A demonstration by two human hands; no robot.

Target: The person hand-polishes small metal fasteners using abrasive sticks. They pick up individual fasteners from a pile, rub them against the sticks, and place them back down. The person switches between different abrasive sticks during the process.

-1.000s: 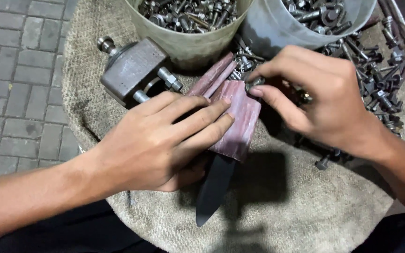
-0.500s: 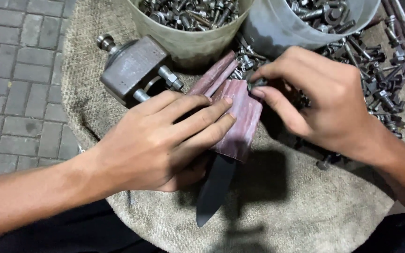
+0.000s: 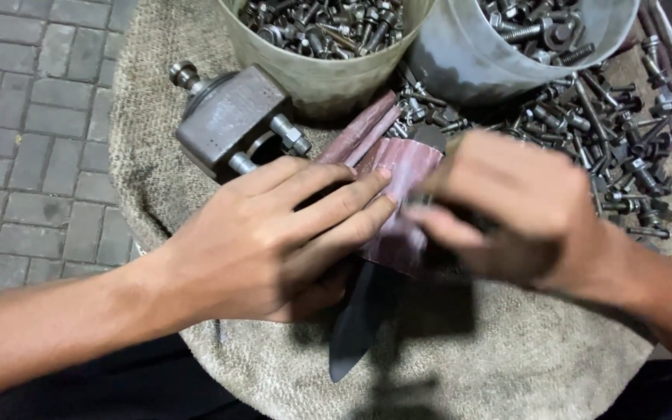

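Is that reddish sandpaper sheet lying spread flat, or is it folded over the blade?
Folded. The reddish sandpaper sheet wraps over the dark blade, whose tip sticks out below; the left hand presses it down, and the blurred right hand is at its edge.

Packages: none in view.
Labels: none to be seen on any surface.
Signs: none.
Screens: none.
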